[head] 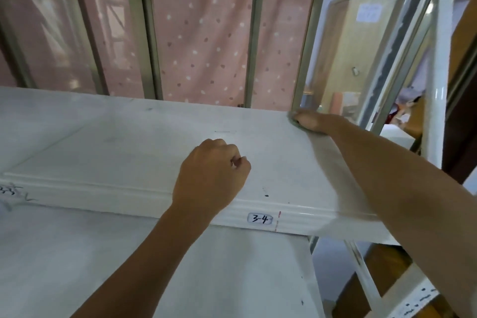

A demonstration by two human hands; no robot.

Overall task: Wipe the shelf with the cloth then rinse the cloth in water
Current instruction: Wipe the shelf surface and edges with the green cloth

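The white shelf (129, 142) runs with its long axis left to right across the view, its front lip facing the person and carrying one small label (260, 219) that reads "3-4". The cloth (293, 121) is at the shelf's far right back corner; only a greyish scrap of it shows from under the right hand (313, 122), so its shape and direction cannot be told. That hand's fingers are curled down over the cloth, pressing it against the shelf top. The left hand (213, 170) rests near the front edge as a loose fist, fingers closed on nothing visible. Two bare forearms reach in, one from each side. A second white shelf (77, 266) lies below the first. The surface is painted white, with a few dark specks and smudges. Behind stands a metal window frame (148, 33) with a pink dotted curtain (206, 41), and a white upright post (438, 85) rises at right.
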